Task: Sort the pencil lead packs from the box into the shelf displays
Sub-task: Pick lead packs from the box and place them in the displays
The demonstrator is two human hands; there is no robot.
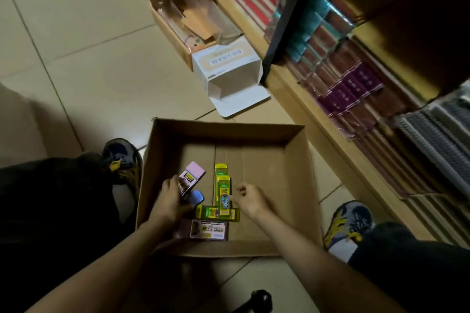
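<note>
Head view: left hand (166, 201) grips a pink pack (190, 176) near the left wall of the box (300, 160), long axis slanting toward the far right corner. Two yellow packs (223, 193) point at the far wall, with a green pack (217, 212) crosswise at their near end. Right hand (250, 198) hovers curled, holding nothing, with bare cardboard from it to the right wall; a shelf (292, 89) runs beyond

Stock: plain brown cardboard box (302, 168); pink pack (195, 171); blue pack (197, 198); yellow pack (223, 193), multicoloured label; mauve pack (207, 230); white carton (229, 79); beige floor tiles (89, 46); grey-and-yellow shoe (348, 221).
</note>
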